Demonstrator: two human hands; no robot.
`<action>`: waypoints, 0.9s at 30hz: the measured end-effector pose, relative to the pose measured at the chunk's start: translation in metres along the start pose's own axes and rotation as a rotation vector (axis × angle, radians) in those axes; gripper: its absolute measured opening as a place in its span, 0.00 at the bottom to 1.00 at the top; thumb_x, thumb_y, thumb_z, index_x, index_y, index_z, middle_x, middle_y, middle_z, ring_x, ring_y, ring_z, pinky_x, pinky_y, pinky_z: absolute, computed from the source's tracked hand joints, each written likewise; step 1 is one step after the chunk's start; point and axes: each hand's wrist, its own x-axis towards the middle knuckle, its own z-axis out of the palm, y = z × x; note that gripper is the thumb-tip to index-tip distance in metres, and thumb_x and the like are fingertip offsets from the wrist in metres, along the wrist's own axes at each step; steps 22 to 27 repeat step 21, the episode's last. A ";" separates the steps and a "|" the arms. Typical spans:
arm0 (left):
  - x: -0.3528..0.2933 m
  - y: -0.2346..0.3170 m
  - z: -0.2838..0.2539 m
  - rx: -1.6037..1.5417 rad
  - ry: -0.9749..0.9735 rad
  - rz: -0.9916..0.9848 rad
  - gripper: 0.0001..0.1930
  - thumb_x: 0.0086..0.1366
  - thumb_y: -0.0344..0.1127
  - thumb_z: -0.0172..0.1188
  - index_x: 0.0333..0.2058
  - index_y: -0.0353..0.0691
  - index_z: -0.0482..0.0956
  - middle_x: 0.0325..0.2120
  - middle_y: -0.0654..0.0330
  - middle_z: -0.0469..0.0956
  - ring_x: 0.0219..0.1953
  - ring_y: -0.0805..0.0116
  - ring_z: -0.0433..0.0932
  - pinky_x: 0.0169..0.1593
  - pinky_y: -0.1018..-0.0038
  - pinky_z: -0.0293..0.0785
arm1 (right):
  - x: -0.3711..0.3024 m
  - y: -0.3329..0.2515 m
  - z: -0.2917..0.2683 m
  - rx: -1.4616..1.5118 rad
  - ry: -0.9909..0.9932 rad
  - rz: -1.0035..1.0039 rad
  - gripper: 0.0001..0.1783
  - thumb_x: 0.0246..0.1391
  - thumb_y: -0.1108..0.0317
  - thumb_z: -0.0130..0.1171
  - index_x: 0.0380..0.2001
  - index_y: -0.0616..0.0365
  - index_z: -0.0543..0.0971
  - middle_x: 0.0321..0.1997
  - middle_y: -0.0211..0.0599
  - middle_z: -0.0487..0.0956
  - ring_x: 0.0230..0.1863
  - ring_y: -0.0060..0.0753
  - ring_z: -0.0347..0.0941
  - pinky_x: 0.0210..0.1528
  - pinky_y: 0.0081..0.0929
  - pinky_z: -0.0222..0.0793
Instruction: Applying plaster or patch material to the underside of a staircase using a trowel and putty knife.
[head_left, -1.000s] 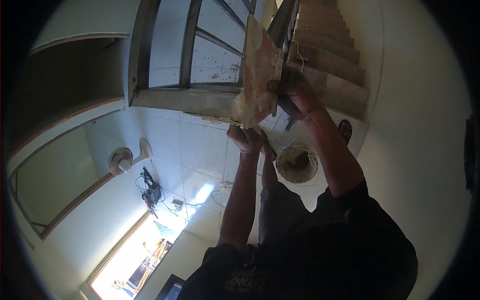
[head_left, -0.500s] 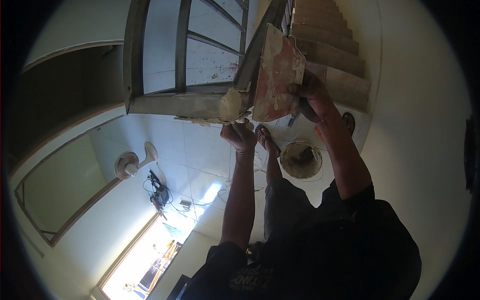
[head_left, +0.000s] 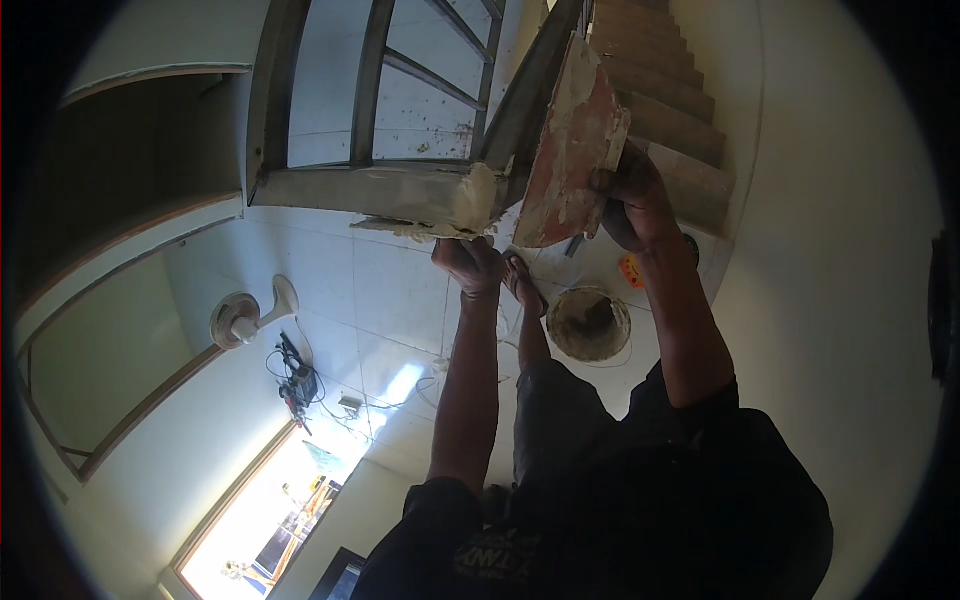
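My right hand [head_left: 637, 198] grips a reddish flat board [head_left: 570, 150] by its right edge, thumb on the face; pale putty is smeared across the board. My left hand [head_left: 468, 265] is a closed fist just under a grey metal beam [head_left: 350, 190] of the railing. Above the fist a thin, putty-crusted blade, seemingly a putty knife [head_left: 405, 229], runs edge-on along the beam's lower side; its handle is hidden in the fist. A pale patch of putty [head_left: 475, 197] covers the beam's right end, near the corner with the slanting rail, with the board close beside it.
A putty-stained bucket [head_left: 588, 350] stands on the tiled floor by my feet, near an orange object [head_left: 631, 271]. Stairs [head_left: 660, 110] rise at the far right. To the left are a fan [head_left: 240, 320] and a black power tool with cables [head_left: 297, 385].
The board has shifted slightly right and turned more edge-on in my right hand. My left fist stays beneath the beam, a little further left. The whole view has shifted slightly.
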 end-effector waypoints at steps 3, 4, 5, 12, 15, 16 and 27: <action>-0.005 -0.011 0.002 -0.006 -0.004 -0.007 0.25 0.68 0.48 0.42 0.33 0.29 0.77 0.25 0.45 0.79 0.26 0.45 0.78 0.29 0.63 0.71 | 0.000 0.002 0.003 -0.001 0.008 -0.065 0.38 0.43 0.69 0.70 0.57 0.68 0.64 0.53 0.42 0.74 0.53 0.34 0.73 0.58 0.33 0.67; -0.006 -0.014 0.004 0.000 -0.013 -0.009 0.23 0.66 0.49 0.46 0.34 0.30 0.77 0.26 0.46 0.79 0.26 0.46 0.78 0.29 0.63 0.71 | 0.000 0.001 0.003 0.005 0.006 -0.051 0.38 0.43 0.70 0.70 0.57 0.68 0.64 0.53 0.42 0.75 0.53 0.34 0.73 0.58 0.33 0.68; -0.007 -0.016 0.005 0.005 -0.022 -0.011 0.22 0.64 0.50 0.50 0.34 0.32 0.77 0.26 0.47 0.79 0.27 0.47 0.78 0.29 0.63 0.71 | 0.000 -0.001 0.003 0.012 0.004 -0.038 0.38 0.43 0.70 0.70 0.57 0.69 0.64 0.53 0.42 0.75 0.52 0.35 0.73 0.57 0.34 0.68; -0.042 -0.082 -0.006 0.383 -0.129 0.108 0.17 0.54 0.44 0.64 0.37 0.38 0.79 0.29 0.54 0.80 0.32 0.51 0.79 0.34 0.64 0.72 | 0.014 0.000 0.026 -0.003 -0.064 -0.055 0.37 0.43 0.71 0.69 0.56 0.69 0.64 0.52 0.43 0.75 0.52 0.35 0.74 0.56 0.34 0.70; -0.021 -0.041 0.008 0.098 -0.118 0.166 0.15 0.55 0.41 0.63 0.38 0.39 0.79 0.30 0.53 0.80 0.34 0.49 0.79 0.36 0.64 0.73 | 0.015 -0.007 0.028 -0.028 -0.054 -0.063 0.36 0.43 0.72 0.69 0.56 0.69 0.65 0.51 0.43 0.75 0.51 0.34 0.74 0.55 0.33 0.71; -0.018 -0.034 0.007 0.085 -0.093 0.181 0.14 0.55 0.40 0.62 0.38 0.39 0.79 0.30 0.52 0.80 0.34 0.51 0.80 0.36 0.63 0.74 | 0.018 -0.008 0.033 -0.001 -0.054 -0.045 0.35 0.43 0.75 0.67 0.55 0.69 0.65 0.51 0.43 0.76 0.51 0.34 0.74 0.55 0.32 0.71; -0.010 -0.018 0.008 -0.026 -0.084 0.156 0.13 0.57 0.38 0.60 0.39 0.39 0.79 0.34 0.51 0.81 0.36 0.55 0.81 0.38 0.61 0.75 | 0.019 0.003 0.023 -0.035 -0.003 -0.035 0.34 0.44 0.77 0.67 0.55 0.67 0.65 0.50 0.42 0.76 0.49 0.35 0.75 0.54 0.32 0.72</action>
